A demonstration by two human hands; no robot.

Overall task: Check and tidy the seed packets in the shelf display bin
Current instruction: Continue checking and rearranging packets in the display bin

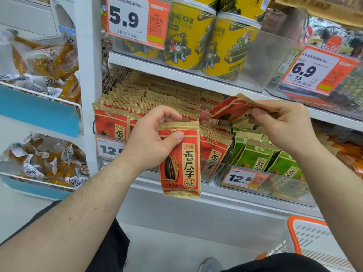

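My left hand (151, 140) grips a red and tan sunflower seed packet (180, 163) by its top edge, upright in front of the shelf. My right hand (282, 124) pinches a second red packet (233, 108), tilted almost flat above the bin. Behind them stand several rows of the same red packets (149, 95) in a clear display bin (214, 169). Green seed packets (255, 156) fill the clear bin to the right.
Yellow snack cans (188, 36) stand on the shelf above, beside price tags 5.9 (135, 20) and 6.9 (314, 71). Wire racks of bagged orange snacks (49, 61) hang at left. An orange and white basket (318, 238) sits at lower right. The white shelf post (88, 75) rises left of the bin.
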